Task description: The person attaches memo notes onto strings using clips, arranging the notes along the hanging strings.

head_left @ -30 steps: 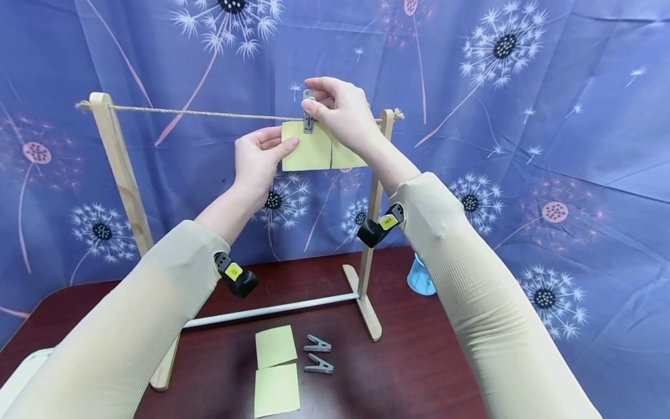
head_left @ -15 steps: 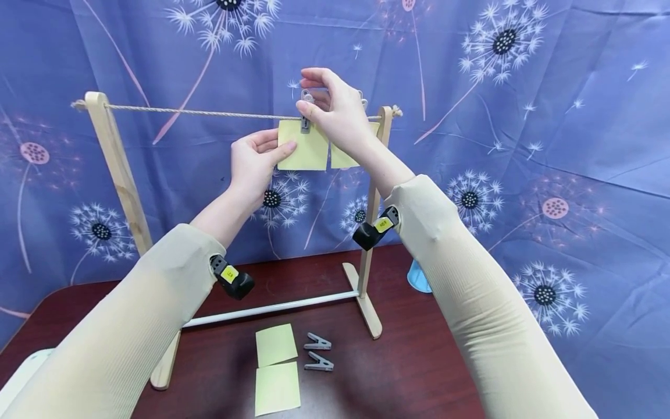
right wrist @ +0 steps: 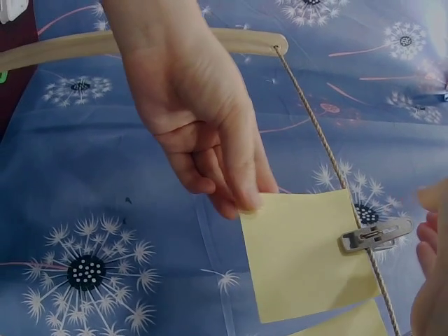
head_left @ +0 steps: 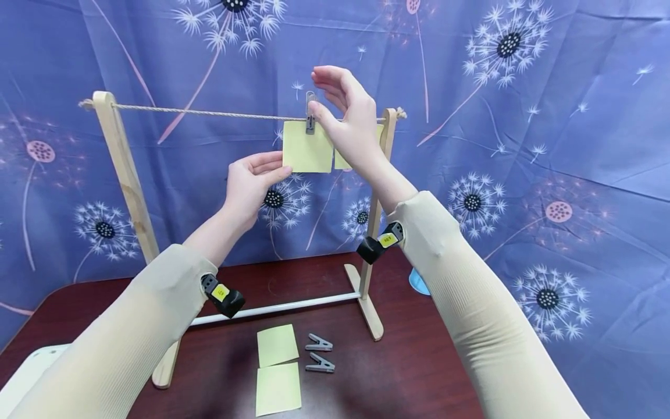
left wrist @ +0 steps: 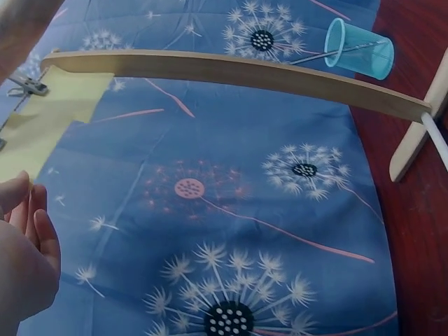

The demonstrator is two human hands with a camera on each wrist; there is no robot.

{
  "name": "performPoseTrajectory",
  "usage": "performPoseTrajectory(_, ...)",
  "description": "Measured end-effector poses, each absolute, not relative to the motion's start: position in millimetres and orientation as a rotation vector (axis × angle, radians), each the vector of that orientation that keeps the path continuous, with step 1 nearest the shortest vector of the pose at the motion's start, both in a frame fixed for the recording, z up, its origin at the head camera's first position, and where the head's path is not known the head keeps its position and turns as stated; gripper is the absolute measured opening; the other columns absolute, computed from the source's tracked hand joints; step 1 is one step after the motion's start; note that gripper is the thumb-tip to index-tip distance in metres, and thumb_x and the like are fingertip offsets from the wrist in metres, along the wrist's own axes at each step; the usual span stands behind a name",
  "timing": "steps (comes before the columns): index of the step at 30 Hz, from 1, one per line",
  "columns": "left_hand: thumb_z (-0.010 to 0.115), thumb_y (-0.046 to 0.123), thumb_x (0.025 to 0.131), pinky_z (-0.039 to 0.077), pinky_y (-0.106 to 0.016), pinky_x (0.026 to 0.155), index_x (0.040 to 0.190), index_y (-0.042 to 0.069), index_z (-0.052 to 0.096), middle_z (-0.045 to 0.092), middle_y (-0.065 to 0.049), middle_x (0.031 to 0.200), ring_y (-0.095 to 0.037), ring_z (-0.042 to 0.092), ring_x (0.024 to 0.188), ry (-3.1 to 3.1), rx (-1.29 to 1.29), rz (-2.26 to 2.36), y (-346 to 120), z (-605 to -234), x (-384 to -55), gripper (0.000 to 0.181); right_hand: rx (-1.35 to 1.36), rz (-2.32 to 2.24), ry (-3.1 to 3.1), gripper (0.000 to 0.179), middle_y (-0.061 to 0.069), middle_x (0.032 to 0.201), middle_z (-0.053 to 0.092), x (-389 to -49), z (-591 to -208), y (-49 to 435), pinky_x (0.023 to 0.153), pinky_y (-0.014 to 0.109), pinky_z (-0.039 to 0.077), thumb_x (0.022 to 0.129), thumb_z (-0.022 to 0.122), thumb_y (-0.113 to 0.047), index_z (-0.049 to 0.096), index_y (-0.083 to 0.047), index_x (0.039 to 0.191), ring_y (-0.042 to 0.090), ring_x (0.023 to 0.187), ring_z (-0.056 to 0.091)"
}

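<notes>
A yellow paper note (head_left: 306,152) hangs from the rope (right wrist: 318,129), held by a grey metal clothespin (right wrist: 364,238) near the middle of its top edge. My left hand (head_left: 252,183) pinches the note's lower left corner between thumb and fingers, as the right wrist view (right wrist: 189,105) also shows. Beside the clothespin my right hand (head_left: 353,116) has its fingers spread and holds nothing; a small gap separates it from the clothespin in the right wrist view. A second yellow note (left wrist: 80,94) hangs to the right, partly hidden by my right hand in the head view, with another clothespin (left wrist: 28,85).
On the dark red table (head_left: 413,372) lie two yellow notes (head_left: 278,390) and two grey clothespins (head_left: 320,364). Wooden posts (head_left: 128,174) and a white bar (head_left: 293,305) frame the rope stand. A blue mesh cup (left wrist: 367,56) stands right of it. Behind hangs a blue dandelion curtain (head_left: 471,145).
My right hand has let go of the clothespin and opened its fingers, leaving it clamped on the note and rope. My left hand has slid down the note's left edge to the lower corner.
</notes>
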State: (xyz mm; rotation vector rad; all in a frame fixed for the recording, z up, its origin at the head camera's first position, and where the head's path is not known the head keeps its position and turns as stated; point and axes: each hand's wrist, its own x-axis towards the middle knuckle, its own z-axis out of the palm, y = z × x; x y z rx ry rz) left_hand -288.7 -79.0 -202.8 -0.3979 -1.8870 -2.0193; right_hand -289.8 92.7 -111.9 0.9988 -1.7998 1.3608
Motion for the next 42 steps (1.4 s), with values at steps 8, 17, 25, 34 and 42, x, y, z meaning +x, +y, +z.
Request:
performPoseTrajectory(8, 0.072, 0.008, 0.088, 0.049, -0.02, 0.091, 0.124, -0.004, 0.064, 0.069, 0.02, 0.082, 0.002, 0.068, 0.086, -1.944, -0.426, -1.953, -89, -229, -284, 0.039, 0.99, 1.342, -1.579, 0.024, 0.025, 0.107, 0.065, -285, -138, 97, 0.093, 0.03, 0.051, 0.085, 0.056, 0.015, 0.061, 0.014, 0.108, 0.023, 0.102, 0.064)
performPoseTrajectory(17, 0.073, 0.005, 0.086, 0.053, -0.016, 0.084, 0.121, -0.006, 0.065, 0.071, 0.019, 0.083, 0.002, 0.069, 0.084, -2.001, -0.403, -1.964, -97, -282, -283, 0.037, 0.928, 1.349, -1.595, 0.019, 0.03, 0.1, 0.066, -282, -205, 108, 0.089, 0.031, 0.054, 0.083, 0.057, 0.015, 0.06, 0.016, 0.102, 0.03, 0.095, 0.066)
performPoseTrajectory(25, 0.074, 0.007, 0.085, 0.052, -0.016, 0.083, 0.117, -0.006, 0.066, 0.075, -0.006, 0.099, 0.003, 0.068, 0.084, -2.159, -0.326, -1.933, -107, -332, -270, 0.035, 0.827, 1.393, -1.684, 0.02, 0.026, 0.097, 0.068, -289, -268, 123, 0.085, 0.021, 0.052, 0.082, 0.055, 0.015, 0.062, 0.012, 0.1, 0.002, 0.09, 0.063)
performPoseTrajectory(34, 0.074, 0.006, 0.084, 0.052, -0.018, 0.082, 0.114, -0.002, 0.068, 0.074, -0.015, 0.104, 0.0, 0.068, 0.087, -2.236, -0.17, -1.964, -110, -389, -246, 0.032, 0.758, 1.516, -1.755, 0.017, 0.03, 0.094, 0.068, -279, -330, 124, 0.081, 0.02, 0.053, 0.082, 0.057, 0.017, 0.064, 0.012, 0.098, 0.006, 0.087, 0.064)
performPoseTrajectory(42, 0.075, 0.008, 0.083, 0.052, -0.02, 0.081, 0.109, 0.005, 0.072, 0.074, -0.013, 0.102, -0.011, 0.068, 0.095, -2.342, -0.067, -1.872, -114, -431, -231, 0.026, 0.717, 1.698, -1.899, 0.017, 0.035, 0.092, 0.065, -270, -385, 127, 0.074, 0.015, 0.051, 0.082, 0.059, 0.017, 0.061, 0.014, 0.099, 0.0, 0.082, 0.063)
